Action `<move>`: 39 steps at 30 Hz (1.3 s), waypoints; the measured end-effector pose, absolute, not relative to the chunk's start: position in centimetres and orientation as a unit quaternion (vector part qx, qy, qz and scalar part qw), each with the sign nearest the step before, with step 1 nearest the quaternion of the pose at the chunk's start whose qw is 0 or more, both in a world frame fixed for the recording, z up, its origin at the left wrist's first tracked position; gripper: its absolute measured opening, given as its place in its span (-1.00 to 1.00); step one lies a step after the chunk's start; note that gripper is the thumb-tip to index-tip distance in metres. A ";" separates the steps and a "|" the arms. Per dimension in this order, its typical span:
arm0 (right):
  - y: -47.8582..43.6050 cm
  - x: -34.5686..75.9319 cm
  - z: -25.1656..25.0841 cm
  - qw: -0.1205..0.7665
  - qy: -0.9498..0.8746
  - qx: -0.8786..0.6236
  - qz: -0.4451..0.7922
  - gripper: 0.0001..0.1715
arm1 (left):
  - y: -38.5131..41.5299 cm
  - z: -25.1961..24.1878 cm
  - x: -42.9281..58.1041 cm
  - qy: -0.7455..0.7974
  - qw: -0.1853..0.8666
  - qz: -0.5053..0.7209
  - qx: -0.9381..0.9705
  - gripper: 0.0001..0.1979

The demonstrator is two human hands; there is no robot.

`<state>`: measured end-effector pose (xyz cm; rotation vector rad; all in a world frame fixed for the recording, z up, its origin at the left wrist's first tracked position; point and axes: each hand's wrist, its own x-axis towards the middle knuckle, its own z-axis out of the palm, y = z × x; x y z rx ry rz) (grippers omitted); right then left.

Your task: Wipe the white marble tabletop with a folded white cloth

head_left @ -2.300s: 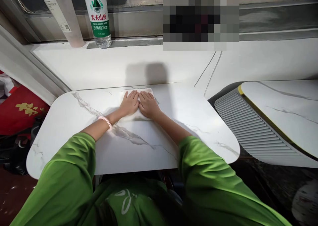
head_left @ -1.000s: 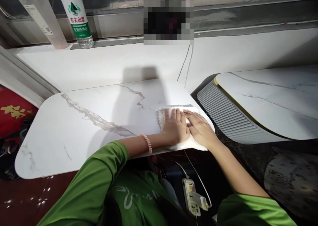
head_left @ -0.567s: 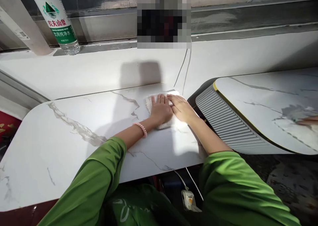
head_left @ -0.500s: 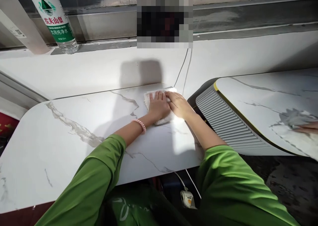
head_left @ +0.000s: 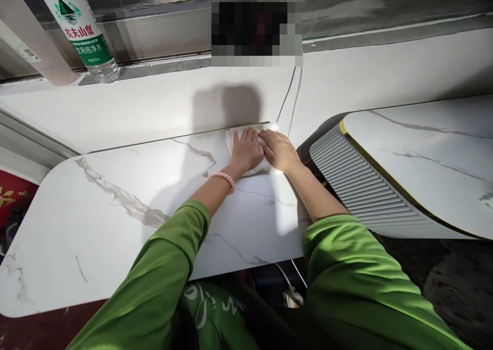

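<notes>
A white cloth (head_left: 230,140) lies spread at the far edge of a white marble-patterned table (head_left: 127,263). My left hand (head_left: 247,151) rests flat on top of it, fingers stretched out and pointing toward the wall; a pink coiled band circles that wrist. Close beside it, my right hand (head_left: 279,150) also presses flat on the cloth, at its right part. The two hands nearly touch. Much of the cloth is hidden under them.
A labelled water bottle (head_left: 82,34) and a pale, translucent tall container (head_left: 46,47) stand on the window ledge. Thin cables (head_left: 295,98) run down the wall. To the right, past a gap, is another marble-patterned table (head_left: 431,150) with a ribbed side.
Both hands and the cloth have slid a little farther away, up to the table's wall-side edge. Another person's hand with a cloth has left the right table.
</notes>
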<state>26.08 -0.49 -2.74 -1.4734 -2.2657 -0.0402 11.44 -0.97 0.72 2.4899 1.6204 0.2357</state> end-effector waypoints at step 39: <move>-4.3 20.1 -1.6 0.208 -0.819 -0.534 -0.015 -0.43 | -3.8 0.5 5.7 0.503 0.086 0.055 0.858 -0.41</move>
